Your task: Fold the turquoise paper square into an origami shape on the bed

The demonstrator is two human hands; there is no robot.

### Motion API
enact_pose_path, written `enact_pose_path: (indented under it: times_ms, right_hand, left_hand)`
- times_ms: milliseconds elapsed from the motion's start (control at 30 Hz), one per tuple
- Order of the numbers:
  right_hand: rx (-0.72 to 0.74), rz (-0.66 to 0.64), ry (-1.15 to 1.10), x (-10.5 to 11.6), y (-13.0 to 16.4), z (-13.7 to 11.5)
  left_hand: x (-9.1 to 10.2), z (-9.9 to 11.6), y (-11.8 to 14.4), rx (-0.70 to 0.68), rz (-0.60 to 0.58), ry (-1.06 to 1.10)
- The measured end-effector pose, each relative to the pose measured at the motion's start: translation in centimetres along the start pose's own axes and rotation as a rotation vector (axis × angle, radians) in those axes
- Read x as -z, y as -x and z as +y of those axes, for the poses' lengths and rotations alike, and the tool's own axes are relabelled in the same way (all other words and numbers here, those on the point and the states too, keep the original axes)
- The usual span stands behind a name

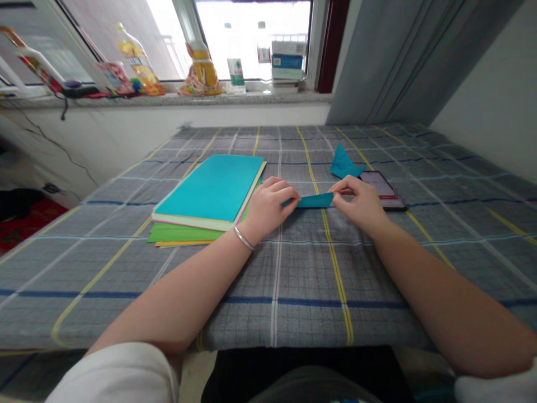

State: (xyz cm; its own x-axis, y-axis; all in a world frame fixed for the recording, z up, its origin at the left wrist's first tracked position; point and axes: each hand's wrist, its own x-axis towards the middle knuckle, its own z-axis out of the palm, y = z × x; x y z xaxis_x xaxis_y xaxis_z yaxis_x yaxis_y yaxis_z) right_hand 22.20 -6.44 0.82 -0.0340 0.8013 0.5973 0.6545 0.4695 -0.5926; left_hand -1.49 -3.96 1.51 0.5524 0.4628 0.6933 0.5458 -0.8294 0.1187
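No legible writing on the windowsill bottles. On the plaid cloth, left hand and right hand knuckles-up, fingertips pinching opposite ends of a narrow folded teal paper strip, between paper stack and phone.

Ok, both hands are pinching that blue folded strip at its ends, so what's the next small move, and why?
Probably press the folded blue paper strip flat onto the plaid cloth and run a fingertip along it. The left hand and right hand each pinch one end, and the strip looks slightly raised between them, so its crease seems unset. A finished blue folded piece lies behind, beside the phone.
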Motion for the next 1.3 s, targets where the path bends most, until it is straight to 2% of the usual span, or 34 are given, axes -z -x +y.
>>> enact_pose_path:
  times_ms: [167,333,400,467,567,900,1067,1300]
  right_hand:
    - [-0.012,-0.002,-0.029,0.1,0.0,0.3]
    - [-0.082,0.103,-0.007,0.4,-0.1,0.8]
    - [-0.026,0.099,0.040,0.4,-0.1,0.6]
    - [0.069,0.042,0.106,0.3,0.1,0.2]
    - [0.203,-0.035,0.188,0.0,0.4,-0.7]
    - [0.501,-0.002,0.339,-0.5,1.0,-2.3]
    - [0.552,0.005,0.388,-1.2,1.3,-2.5]
    - [0.542,-0.010,0.383,-1.3,1.3,-2.6]
  left_hand:
    - [-0.1,-0.2,0.1,0.022,0.016,0.029]
    - [-0.3,-1.1,0.3,0.111,0.080,0.041]
    - [-0.3,-1.0,0.4,0.146,0.120,0.001]
    - [-0.3,-0.5,0.5,0.170,0.142,-0.056]
    - [-0.2,0.5,0.5,0.155,0.128,-0.111]
    - [-0.4,1.5,0.4,0.023,0.136,-0.150]
    - [-0.2,1.8,0.3,0.015,0.135,-0.135]
    - [-0.3,1.9,0.3,-0.022,0.100,-0.131]
